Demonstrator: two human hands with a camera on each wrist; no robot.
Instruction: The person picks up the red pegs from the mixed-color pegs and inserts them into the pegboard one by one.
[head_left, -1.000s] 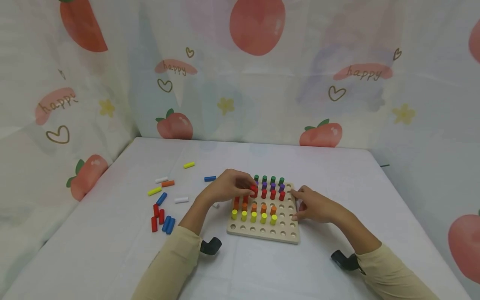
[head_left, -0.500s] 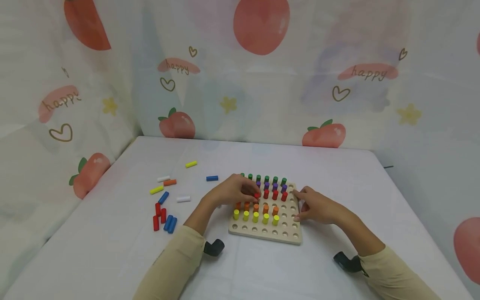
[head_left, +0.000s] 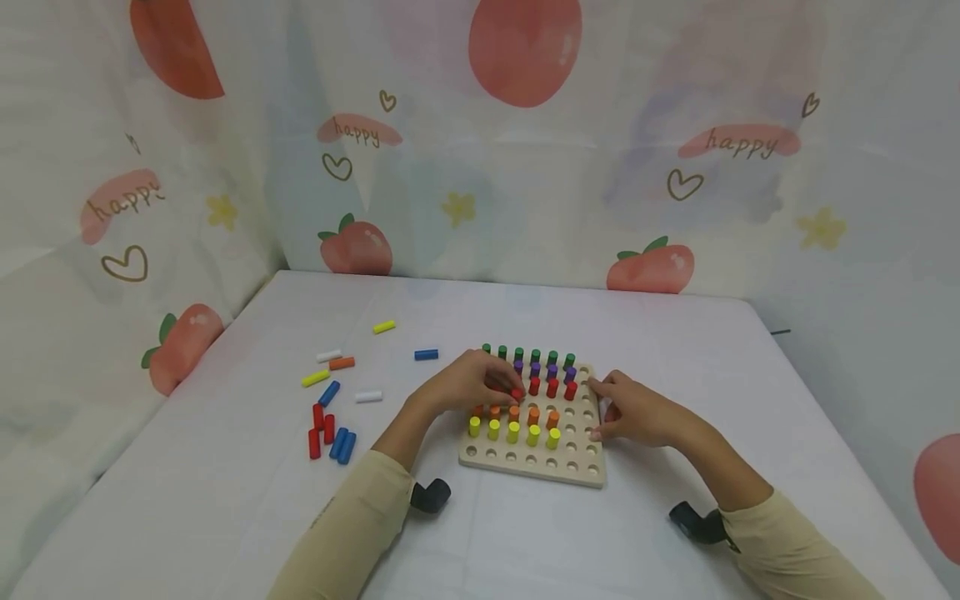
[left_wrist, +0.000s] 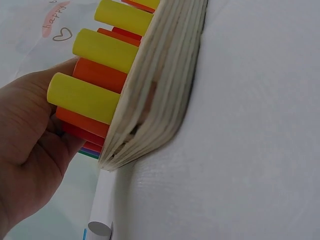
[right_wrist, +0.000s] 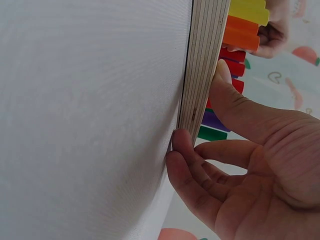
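Observation:
A light wooden pegboard lies mid-table, bearing rows of green, purple, red, orange and yellow pegs. My left hand is over its left part, thumb and fingers pinching a red peg in the red row. The peg's lower end is hard to see, and this hand hides the row's left end. In the left wrist view, yellow pegs stand in front of the left hand. At the board's right edge, my right hand holds on, its thumb by the upper face and fingertips against the side.
Loose pegs lie left of the board: several red pegs, several blue pegs, white pegs, yellow pegs and an orange peg. A printed cloth hangs behind the table.
My left hand has lowered the red peg toward the board, so less of it shows above the surface. The right hand has stayed at the board's edge. The head view has shifted slightly.

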